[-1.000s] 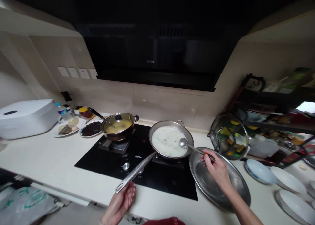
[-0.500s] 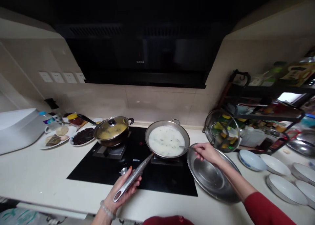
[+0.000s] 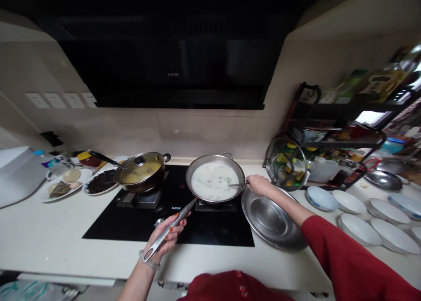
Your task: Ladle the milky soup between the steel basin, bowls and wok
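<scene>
A steel pan [image 3: 197, 171] full of white porridge stands on the right burner of the black hob [image 3: 138, 222]. My left hand [image 3: 166, 239] is wrapped round the pan's long metal handle [image 3: 171, 228]. At the pan's right rim, my right hand [image 3: 259, 184] grips the handle of a metal ladle [image 3: 237, 185]. The ladle's bowl is dipped into the porridge. A large steel dish [image 3: 272, 222] lies on the counter just right of the pan, under my right forearm.
On the left burner stands a lidded pot [image 3: 140, 171] of yellow soup. Plates of food [image 3: 70, 180] and a white appliance [image 3: 16, 173] sit at the left. A glass lid [image 3: 285, 163] leans on a cluttered rack, with several white bowls [image 3: 358, 228] on the right.
My left hand has closed on the pan handle, which it only touched before. My right hand has moved up to the pan's rim and lowered the ladle into the porridge. The view has shifted.
</scene>
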The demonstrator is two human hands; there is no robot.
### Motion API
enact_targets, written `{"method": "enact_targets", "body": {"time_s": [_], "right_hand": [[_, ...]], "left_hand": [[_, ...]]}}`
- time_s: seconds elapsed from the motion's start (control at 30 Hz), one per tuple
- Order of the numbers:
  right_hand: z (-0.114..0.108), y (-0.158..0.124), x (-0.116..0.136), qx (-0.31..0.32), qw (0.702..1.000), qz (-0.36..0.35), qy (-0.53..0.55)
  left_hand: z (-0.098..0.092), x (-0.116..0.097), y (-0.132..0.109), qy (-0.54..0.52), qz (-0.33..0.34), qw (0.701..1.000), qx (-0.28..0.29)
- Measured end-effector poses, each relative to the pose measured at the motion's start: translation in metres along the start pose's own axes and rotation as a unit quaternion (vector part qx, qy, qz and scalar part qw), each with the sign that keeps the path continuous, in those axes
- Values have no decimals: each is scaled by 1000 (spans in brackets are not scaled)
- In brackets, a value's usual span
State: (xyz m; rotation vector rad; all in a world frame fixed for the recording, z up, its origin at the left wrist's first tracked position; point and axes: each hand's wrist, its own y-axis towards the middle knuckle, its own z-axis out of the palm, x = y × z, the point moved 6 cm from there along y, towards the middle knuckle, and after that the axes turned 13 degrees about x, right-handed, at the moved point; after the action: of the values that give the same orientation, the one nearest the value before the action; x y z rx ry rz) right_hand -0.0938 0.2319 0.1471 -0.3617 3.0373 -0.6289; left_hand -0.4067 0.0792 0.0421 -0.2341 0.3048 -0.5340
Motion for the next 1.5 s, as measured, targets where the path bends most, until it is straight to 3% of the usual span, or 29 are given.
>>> {"method": "enact_targets", "body": {"time_s": [0.17,0.27,0.3,0.37,0.47,0.57,0.67,0.77,0.97,1.3,1.5], "right_hand": [[-9,-9,-2,-27,999,-4,-37],[-12,-10,-2,-36,998,-2,-47],[-11,-10,-2,-35,998,-2,-49],[-9,-9,-2,-32,998,-2,-51],[-7,-8,-2,-27,998,-3,-53],[-7,-8,0,-23,998,-4,-57],[-10,-10,1,-20,998,-2,-58],[-14,-13,1,-17,998,5,-55],[-15,-15,-5,-14,999,10,-44],[-17,-12,-17,-18,999,8,-33],[-18,-9,-19,-13,999,10,-35]], "left_hand": [[-10,0,3,-6,20,1000,-3],[-29,21,10,-22,59,997,-41],[-35,37,15,-21,47,997,-58],[-38,82,28,21,-42,996,-71],[-20,152,60,138,-158,978,0],[-2,204,100,228,-216,949,22],[2,237,139,249,-228,941,-15],[-2,256,167,252,-207,944,-54],[-11,259,184,276,-154,943,-103],[-16,188,204,328,-87,933,-123],[-9,171,213,316,-64,938,-127]]}}
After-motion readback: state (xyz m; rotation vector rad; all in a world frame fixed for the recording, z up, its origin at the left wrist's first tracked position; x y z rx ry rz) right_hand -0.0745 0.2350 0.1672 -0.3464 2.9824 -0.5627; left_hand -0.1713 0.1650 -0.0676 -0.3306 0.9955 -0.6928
